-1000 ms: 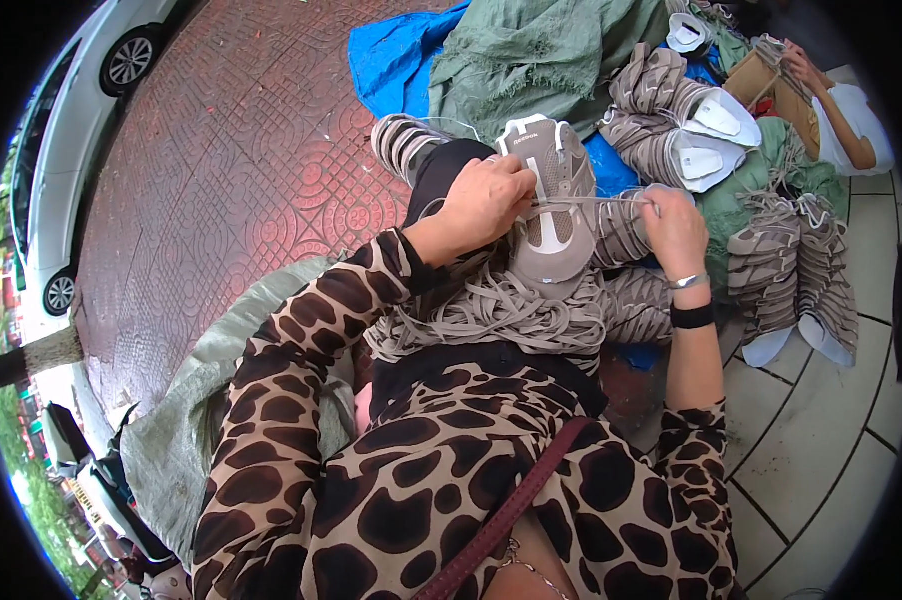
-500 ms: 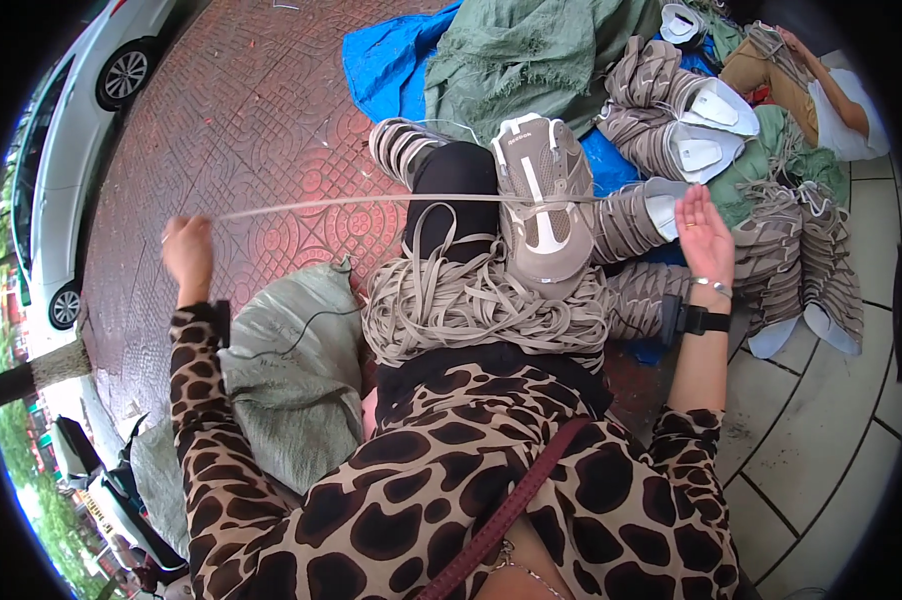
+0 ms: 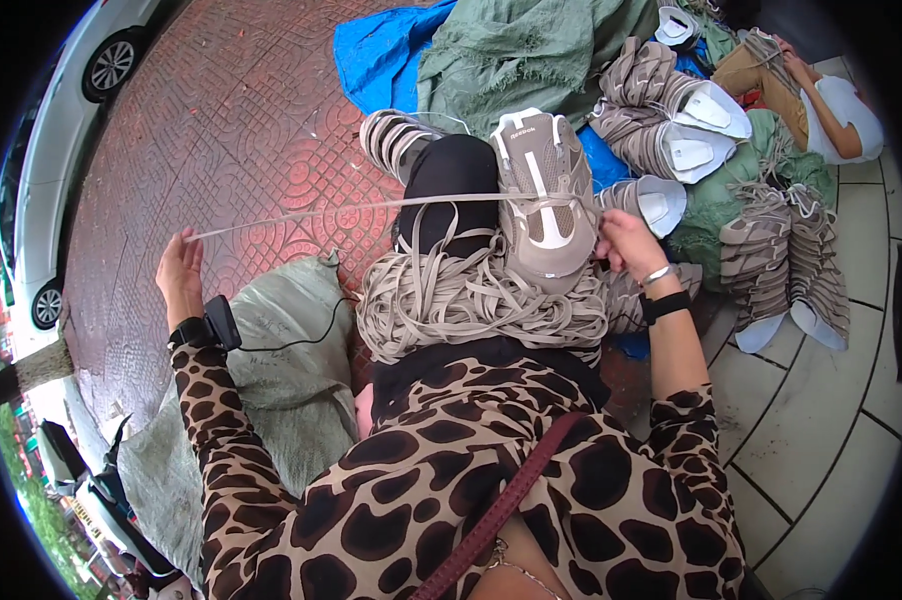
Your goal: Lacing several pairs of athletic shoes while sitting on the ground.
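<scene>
A taupe shoe upper [image 3: 543, 210] with white trim rests on my lap, toe toward me. Pulled taut, a beige shoelace [image 3: 371, 205] runs from it over my black-clad knee to the far left. My left hand [image 3: 179, 272] pinches that end between its fingers. At the upper's right edge, level with the lace, my right hand [image 3: 628, 245] has its fingers curled together; what they grip is hidden. A thick heap of loose beige laces [image 3: 481, 310] covers my lap just below the upper.
Stacked shoe uppers [image 3: 661, 120] lie at the upper right, with more stacks [image 3: 786, 265] on the tiles. Green sacking [image 3: 531, 50] and a blue sheet [image 3: 386, 60] lie ahead. A pale sack [image 3: 281, 340] sits by my left arm. Another person [image 3: 831, 110] sits far right; a car [image 3: 61, 170] stands left.
My right hand has gone from open beside the upper to closed at its right edge. My left hand has shifted slightly left and down, still holding the lace taut.
</scene>
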A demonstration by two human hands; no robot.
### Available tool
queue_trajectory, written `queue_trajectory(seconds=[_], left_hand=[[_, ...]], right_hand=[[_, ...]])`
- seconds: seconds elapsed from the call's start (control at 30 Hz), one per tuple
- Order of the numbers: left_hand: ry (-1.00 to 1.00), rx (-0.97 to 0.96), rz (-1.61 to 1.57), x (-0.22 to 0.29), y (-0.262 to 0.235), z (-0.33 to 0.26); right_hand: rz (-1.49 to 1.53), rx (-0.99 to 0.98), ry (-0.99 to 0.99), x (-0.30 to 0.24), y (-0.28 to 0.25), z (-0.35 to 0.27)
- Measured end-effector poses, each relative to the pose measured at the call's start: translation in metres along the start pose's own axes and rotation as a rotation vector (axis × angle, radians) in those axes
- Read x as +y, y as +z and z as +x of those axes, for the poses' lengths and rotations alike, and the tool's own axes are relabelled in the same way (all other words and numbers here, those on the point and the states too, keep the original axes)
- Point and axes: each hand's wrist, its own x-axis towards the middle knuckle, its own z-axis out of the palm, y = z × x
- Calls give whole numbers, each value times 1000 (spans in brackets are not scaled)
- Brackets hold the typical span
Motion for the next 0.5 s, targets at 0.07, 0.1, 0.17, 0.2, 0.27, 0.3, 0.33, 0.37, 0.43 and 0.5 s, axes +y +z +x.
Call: queue_trajectory(seconds=[0.07,0.1,0.17,0.2,0.27,0.3,0.33,0.37,0.43,0.5], left_hand=[[59,-30,-43,-3,-2,8],[28,20,-121,-4,-3,12],[6,6,-199,-7,-4,21],[-12,-5,-276,-9,-4,25],[-46,7,-341,-16,-9,28],[-82,8,-406,-20,-7,31],[-86,8,-409,-25,-11,35],[-109,40,-452,-32,-23,42],[-130,72,-497,-44,-57,68],[-39,-82,-237,-30,-131,99]], right_hand=[[255,32,-30,6,-11,0],[637,-48,-82,14,-17,5],[1070,-334,-253,20,-27,10],[1069,-328,-256,25,-29,14],[1140,162,-445,-1,-2,8],[1253,123,-537,5,-9,17],[1249,125,-537,1,-13,17],[1398,162,-544,-6,-16,18],[1428,-62,-658,2,-48,24],[1534,37,-578,15,-102,30]])
